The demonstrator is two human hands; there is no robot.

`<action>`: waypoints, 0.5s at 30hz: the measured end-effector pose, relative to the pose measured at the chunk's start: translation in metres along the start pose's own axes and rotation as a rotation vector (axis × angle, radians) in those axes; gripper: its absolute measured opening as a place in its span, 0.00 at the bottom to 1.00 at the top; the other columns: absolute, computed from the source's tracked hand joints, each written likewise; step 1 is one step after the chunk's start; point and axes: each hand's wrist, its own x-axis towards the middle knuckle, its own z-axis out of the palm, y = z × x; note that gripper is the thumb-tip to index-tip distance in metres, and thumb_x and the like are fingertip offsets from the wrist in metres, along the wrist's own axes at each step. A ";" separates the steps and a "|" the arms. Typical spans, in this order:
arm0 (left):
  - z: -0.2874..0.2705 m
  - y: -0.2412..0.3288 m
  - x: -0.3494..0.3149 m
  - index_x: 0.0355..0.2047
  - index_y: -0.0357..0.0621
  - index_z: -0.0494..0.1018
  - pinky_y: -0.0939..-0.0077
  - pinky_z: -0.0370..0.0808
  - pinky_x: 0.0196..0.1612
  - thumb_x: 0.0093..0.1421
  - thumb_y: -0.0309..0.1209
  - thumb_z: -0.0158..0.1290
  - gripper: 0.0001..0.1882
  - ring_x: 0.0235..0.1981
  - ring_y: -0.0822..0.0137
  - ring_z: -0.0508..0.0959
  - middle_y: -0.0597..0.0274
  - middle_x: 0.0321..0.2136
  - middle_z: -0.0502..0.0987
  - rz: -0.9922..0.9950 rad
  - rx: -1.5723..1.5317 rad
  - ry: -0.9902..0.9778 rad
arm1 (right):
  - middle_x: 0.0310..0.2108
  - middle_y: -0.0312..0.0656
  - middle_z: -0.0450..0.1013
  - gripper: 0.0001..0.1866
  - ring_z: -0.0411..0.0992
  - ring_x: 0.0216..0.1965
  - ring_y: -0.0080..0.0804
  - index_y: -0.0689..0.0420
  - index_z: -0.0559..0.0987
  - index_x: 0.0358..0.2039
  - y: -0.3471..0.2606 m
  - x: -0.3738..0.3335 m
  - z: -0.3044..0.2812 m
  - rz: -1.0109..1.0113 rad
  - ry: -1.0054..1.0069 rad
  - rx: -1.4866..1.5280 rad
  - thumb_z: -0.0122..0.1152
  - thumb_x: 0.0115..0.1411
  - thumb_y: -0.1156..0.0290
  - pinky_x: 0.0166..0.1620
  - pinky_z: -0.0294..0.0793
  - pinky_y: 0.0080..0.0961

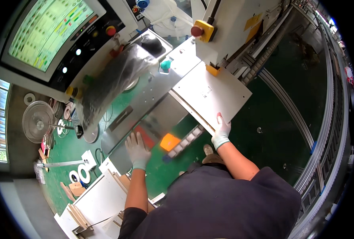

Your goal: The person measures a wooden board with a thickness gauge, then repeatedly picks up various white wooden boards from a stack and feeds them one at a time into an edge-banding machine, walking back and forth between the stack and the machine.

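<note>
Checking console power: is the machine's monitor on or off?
On. The monitor glows bright green-white with rows of coloured fields; small round lamps on the panel beside it are lit too.

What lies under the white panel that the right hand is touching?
The white panel rests on the grey metal machine table, right hand at its near edge. Its far end sits under the white machine housing. The table surface beneath the panel is hidden.

Both hands wear pale grey knit gloves: the left hand (137, 149), the right hand (222, 129). The flat rectangular panel (211, 93) is white, the metal machine surface (153, 103) dull silver. A small square block (170, 142) glows orange, perhaps plastic. The floor (272, 115) is dark green.
</note>
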 end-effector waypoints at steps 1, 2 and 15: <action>-0.002 0.003 0.003 0.66 0.44 0.54 0.49 0.46 0.69 0.47 0.43 0.60 0.47 0.67 0.43 0.54 0.44 0.65 0.56 -0.003 0.008 0.004 | 0.46 0.41 0.74 0.21 0.73 0.47 0.30 0.63 0.72 0.50 -0.007 0.010 0.000 -0.024 -0.022 0.000 0.67 0.58 0.73 0.53 0.71 0.27; -0.003 0.004 0.004 0.66 0.44 0.53 0.49 0.46 0.69 0.47 0.41 0.58 0.47 0.67 0.42 0.53 0.45 0.65 0.56 -0.016 0.006 -0.037 | 0.45 0.42 0.73 0.23 0.73 0.45 0.32 0.65 0.71 0.51 -0.010 0.021 0.002 -0.046 -0.004 -0.011 0.67 0.57 0.73 0.52 0.71 0.28; -0.009 0.021 0.008 0.66 0.45 0.56 0.50 0.46 0.70 0.48 0.35 0.54 0.42 0.67 0.42 0.54 0.44 0.65 0.57 -0.116 -0.018 -0.033 | 0.56 0.45 0.69 0.35 0.69 0.54 0.44 0.57 0.65 0.63 -0.080 0.184 -0.017 0.023 -0.184 -0.093 0.59 0.61 0.50 0.57 0.68 0.39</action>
